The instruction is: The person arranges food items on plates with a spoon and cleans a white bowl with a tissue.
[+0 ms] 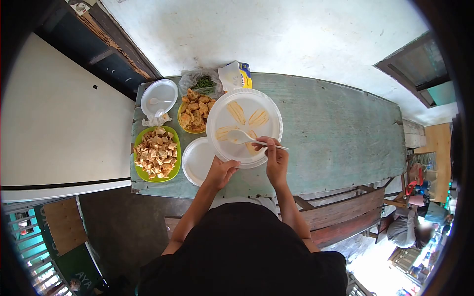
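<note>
My left hand grips the lower rim of a round white plate, tilted up over the table. Several smears of orange-brown sauce fan out on the plate. In my right hand is a white plastic spoon, its bowl over the lower left of the plate. A second white plate lies partly beneath the first. To the left stand a yellow bowl of fried pieces and a green plate of folded, browned pieces.
A white bowl with a spoon, a plastic bag with green leaves and a white, blue and yellow packet stand at the back of the green table. A bench is near the front edge. A person is far right.
</note>
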Tool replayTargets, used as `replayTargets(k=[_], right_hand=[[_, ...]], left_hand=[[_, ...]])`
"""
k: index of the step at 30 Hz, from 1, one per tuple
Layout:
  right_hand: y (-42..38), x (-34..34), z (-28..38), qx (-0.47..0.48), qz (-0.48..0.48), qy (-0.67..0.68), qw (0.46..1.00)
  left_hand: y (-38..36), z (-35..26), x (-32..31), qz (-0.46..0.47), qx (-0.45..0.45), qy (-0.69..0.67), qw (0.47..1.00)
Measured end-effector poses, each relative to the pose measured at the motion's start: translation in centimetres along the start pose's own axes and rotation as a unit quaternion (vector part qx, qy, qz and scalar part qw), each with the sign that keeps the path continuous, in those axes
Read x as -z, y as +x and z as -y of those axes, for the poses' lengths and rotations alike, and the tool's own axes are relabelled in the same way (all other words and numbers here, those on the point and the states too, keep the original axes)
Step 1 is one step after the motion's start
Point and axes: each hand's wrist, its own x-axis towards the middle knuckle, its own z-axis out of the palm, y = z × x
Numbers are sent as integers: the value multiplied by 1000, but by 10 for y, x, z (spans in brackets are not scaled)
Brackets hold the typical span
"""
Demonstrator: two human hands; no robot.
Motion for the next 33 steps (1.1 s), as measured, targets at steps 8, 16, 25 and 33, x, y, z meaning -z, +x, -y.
replayTargets(k=[8, 16, 25, 33], right_hand=[[13, 13, -8, -46, -7, 18, 999], [8, -5, -1, -28, 69, 38, 996], [13, 13, 2, -27, 2, 5, 1000], [11, 1, -2, -16, 40, 4, 999]], left_hand=[[1, -4, -2, -6, 3, -23, 1000], [2, -14, -18, -18, -15, -103, 994], [0, -12, -17, -34, -27, -111, 993], [2, -5, -26, -26, -44, -100, 994]])
